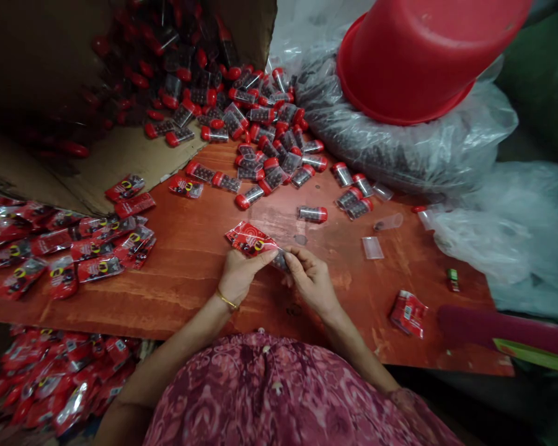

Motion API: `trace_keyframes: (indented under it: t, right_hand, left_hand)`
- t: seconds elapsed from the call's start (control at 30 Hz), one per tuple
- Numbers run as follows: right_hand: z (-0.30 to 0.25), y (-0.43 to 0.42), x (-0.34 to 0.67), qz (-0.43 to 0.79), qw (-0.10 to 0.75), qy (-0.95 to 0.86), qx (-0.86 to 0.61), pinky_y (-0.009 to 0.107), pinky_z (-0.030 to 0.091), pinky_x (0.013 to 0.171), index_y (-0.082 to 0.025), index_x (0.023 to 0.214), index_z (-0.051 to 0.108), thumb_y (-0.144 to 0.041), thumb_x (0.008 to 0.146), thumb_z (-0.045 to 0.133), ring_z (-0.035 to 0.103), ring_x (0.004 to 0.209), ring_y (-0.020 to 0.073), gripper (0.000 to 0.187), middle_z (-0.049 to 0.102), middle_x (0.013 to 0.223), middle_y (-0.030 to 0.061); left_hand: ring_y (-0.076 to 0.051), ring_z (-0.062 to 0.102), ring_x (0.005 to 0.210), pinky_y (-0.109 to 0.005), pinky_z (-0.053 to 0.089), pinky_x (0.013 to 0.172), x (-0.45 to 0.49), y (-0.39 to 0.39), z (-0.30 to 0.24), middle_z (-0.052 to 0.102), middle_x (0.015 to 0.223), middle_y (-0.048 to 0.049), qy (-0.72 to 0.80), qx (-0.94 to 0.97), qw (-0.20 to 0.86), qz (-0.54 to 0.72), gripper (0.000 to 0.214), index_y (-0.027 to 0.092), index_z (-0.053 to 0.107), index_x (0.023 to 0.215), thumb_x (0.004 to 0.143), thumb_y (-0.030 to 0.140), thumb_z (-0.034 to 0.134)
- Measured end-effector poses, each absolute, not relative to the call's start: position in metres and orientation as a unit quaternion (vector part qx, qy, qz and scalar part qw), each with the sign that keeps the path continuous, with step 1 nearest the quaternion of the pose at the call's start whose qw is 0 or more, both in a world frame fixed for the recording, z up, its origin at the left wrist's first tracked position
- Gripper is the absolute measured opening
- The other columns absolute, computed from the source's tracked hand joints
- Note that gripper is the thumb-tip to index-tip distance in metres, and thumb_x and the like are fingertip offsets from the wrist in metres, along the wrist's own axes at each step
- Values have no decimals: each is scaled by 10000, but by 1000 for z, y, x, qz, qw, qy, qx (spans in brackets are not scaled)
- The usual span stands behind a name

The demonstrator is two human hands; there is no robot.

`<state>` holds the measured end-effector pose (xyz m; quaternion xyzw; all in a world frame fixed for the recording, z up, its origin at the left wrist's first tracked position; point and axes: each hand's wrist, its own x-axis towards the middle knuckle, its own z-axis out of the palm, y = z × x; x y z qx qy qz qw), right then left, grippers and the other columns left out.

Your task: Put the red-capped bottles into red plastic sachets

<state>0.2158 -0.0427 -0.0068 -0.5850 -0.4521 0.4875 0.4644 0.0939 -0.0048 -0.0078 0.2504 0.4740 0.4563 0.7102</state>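
Near the middle of the table, a printed red plastic packet (250, 238) is pinched in my left hand (240, 272), thumb lying over its lower edge. My right hand (312, 279) has thumb and fingers closed around the right end of the same packet. Dark contents of a small clear tube (279, 261) show between the two hands; the fingers hide most of it, and I cannot tell how far it sits inside the packet. Just beyond the hands lies a clear tube with a red cap (312, 214), filled with dark pellets.
Several more red-capped tubes spill from a cardboard box (134, 152) at the back left. Filled red packets (100, 268) lie left, others below the table edge. A red bucket (428, 56) sits upside down on a plastic bag (381, 148). Flat red packets (408, 314) lie right.
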Motion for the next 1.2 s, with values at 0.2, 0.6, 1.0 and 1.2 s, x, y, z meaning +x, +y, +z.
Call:
trace_keyframes:
  t: [0.2,0.6,1.0,1.2]
  right_hand:
    - [-11,-43,208,405,488,-487,-600,246,470,545,-181,965,611,-343,856,461,571,624,137,247,579,650,2]
    - [-9,-40,200,454,518,-443,-574,217,456,478,-215,972,536,-359,840,504,520,503,81,198,606,750,-9]
    - [-26,-18,194,496,525,-425,-546,193,369,402,-213,655,430,-457,622,713,416,403,65,375,483,509,-82]
    - [-23,9,198,247,348,-651,-628,296,428,644,-186,784,560,-499,798,507,520,651,157,318,599,700,35]
  left_hand:
    - [-102,603,711,-223,461,720,98,-2,-3,689,735,8,423,168,755,472,258,147,681,702,483,213,801]
    - [-99,568,592,-203,444,538,101,-1,-4,654,649,7,421,172,758,468,217,137,663,700,522,206,767]
    - [-105,621,647,-209,489,648,86,-4,-8,688,681,-6,400,129,795,438,226,133,679,707,542,238,792]
    - [-144,668,749,-276,519,744,36,9,-5,713,741,-21,482,66,764,424,99,172,656,732,704,262,685]
